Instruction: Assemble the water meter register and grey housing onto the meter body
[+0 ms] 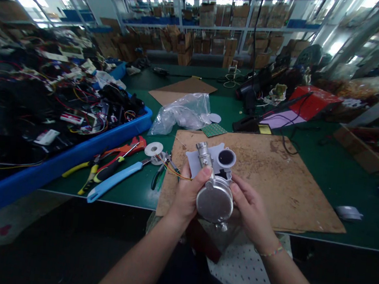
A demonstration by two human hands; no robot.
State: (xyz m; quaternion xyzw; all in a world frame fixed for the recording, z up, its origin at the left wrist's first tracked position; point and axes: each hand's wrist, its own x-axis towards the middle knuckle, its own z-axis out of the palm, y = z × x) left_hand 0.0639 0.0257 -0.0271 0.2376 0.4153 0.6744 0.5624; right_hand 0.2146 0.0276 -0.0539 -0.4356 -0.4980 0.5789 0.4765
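Note:
Between my hands is a silver metal housing (215,201) with a round flat cover and a threaded neck that points away from me. My left hand (189,191) is closed on its left side, the thumb lying along the neck. From the right, my right hand (246,200) grips the housing's edge with thumb and fingers. Behind the housing is a light grey plate (194,160) with a round dark opening, partly hidden by the metal; I cannot tell whether they are joined. Thin coloured wires (176,172) run leftward from near my left hand. Below lies a worn brown board (273,182).
A blue bin (108,144) heaped with wired parts stands at the left. Pliers (120,153), a light blue-handled tool (115,181) and a solder spool (154,149) lie beside the board. Behind are a plastic bag (182,112), a green circuit board (214,129) and a red box (315,103).

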